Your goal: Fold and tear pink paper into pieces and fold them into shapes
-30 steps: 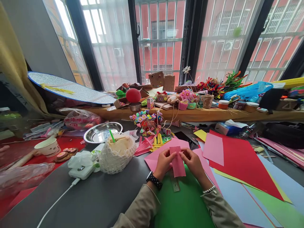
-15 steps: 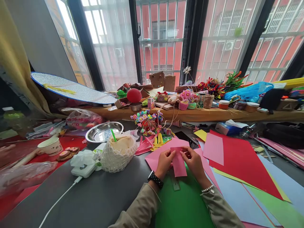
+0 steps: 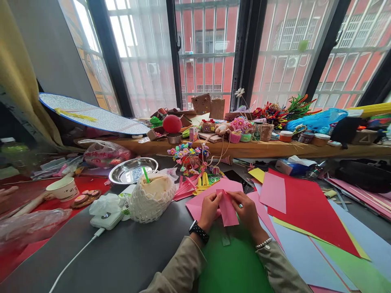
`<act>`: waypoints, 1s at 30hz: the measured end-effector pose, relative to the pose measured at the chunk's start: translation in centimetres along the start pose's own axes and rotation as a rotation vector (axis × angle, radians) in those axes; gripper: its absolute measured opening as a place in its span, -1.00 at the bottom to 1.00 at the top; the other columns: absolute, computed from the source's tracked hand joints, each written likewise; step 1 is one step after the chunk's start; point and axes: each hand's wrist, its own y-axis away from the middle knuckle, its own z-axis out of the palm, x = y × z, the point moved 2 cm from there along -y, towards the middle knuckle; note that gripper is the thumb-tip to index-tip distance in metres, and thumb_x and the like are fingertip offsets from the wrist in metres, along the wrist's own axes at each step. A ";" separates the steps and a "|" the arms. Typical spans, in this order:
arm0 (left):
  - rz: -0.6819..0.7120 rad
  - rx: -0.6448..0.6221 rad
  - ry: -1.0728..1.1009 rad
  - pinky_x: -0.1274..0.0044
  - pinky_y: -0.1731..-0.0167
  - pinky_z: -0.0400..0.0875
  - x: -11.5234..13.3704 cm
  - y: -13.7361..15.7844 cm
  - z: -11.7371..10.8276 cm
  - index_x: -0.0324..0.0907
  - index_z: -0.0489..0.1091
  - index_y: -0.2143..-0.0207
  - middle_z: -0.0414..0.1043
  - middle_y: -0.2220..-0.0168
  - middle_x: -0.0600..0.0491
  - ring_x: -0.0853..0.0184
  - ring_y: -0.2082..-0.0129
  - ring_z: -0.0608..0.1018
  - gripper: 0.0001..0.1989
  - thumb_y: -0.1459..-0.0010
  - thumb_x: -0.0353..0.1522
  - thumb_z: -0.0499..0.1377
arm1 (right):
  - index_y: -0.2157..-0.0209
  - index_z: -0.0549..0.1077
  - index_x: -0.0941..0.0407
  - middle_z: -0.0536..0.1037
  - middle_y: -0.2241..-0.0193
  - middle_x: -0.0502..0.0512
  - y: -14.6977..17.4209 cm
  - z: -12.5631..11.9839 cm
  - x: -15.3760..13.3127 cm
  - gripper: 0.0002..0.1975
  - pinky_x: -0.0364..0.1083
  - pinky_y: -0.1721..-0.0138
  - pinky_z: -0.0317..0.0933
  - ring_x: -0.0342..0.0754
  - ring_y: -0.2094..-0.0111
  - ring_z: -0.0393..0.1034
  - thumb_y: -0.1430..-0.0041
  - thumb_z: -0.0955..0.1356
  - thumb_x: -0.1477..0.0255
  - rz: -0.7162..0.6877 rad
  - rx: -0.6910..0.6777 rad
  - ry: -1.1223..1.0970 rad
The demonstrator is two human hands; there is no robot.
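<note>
A narrow strip of pink paper point(image 3: 229, 213) is held up between both hands near its top end. My left hand point(image 3: 210, 207) pinches its left edge with thumb and index finger, a black watch on that wrist. From the other side, my right hand point(image 3: 246, 209) closes its fingertips on the strip's upper right; a beaded bracelet circles that wrist. Beneath the hands lie a green sheet point(image 3: 230, 264), a clear ruler-like piece point(image 3: 225, 239) on it, and a larger pink sheet point(image 3: 195, 207) behind.
Left of the hands stands a coconut in white foam net point(image 3: 149, 203) with a green straw. Behind it sits a metal bowl point(image 3: 116, 174). Cut pink strips point(image 3: 185, 188) and yellow pieces lie ahead. Coloured sheets point(image 3: 311, 215) spread to the right. A white charger point(image 3: 105, 219) trails a cable.
My right hand has shifted its fingers on the strip, turning a little inward, and the paper's top now looks creased or tilted. My left hand stays nearly in place.
</note>
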 end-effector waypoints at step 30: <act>0.011 -0.087 -0.076 0.62 0.56 0.12 0.8 0.4 0.3 -0.33 0.35 0.50 0.27 0.55 0.07 0.44 0.55 0.26 -0.67 0.12 -0.18 0.11 | 0.26 0.44 0.15 0.47 0.30 0.17 -0.4 -1.0 1.1 -0.71 -0.08 0.38 0.26 -0.03 0.33 0.36 -0.04 0.20 0.35 0.185 -0.027 -0.199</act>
